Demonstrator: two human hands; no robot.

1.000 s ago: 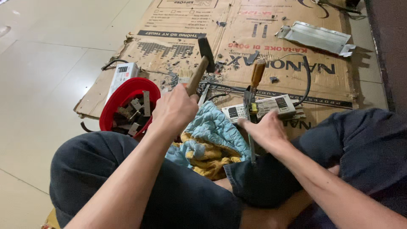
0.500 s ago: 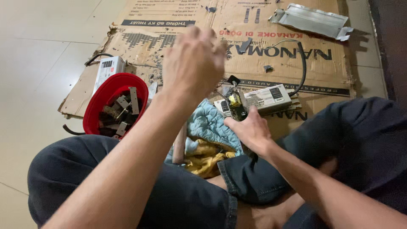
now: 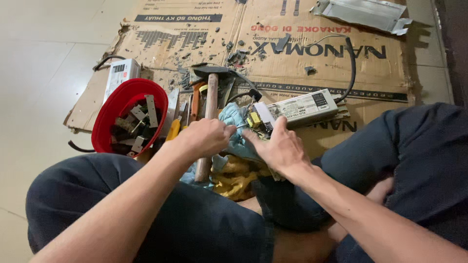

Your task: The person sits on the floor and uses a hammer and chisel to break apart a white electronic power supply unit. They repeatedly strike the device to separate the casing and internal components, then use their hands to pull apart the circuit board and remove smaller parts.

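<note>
Compared with half a second ago, the left hand (image 3: 204,139) is no longer raised high in front of the camera; it is now lowered and closed around the wooden handle of the hammer (image 3: 210,104), whose dark head lies far of the hand on the cardboard (image 3: 302,34). The right hand (image 3: 280,146) is kept in much the same place, fingers curled and pressed against the near-left end of the white power-supply box (image 3: 304,107); whether anything is gripped in it cannot be told. That box is opened at its left end, where yellow components are seen, and it lies at the middle of the scene, just far of the person's knees.

One flattened brown cardboard sheet with dark and red printing is spread on the floor (image 3: 44,58). A pale label with dark print is carried on the top of the box. A second white box (image 3: 119,75) with a label lies at the far left, beside one red bowl (image 3: 127,117) holding several small metal pieces. One silvery metal cover (image 3: 363,13) lies at the far right. A blue and yellow cloth (image 3: 234,165) is bunched beneath the hands. One black cable (image 3: 352,63) is looped from the opened box.
</note>
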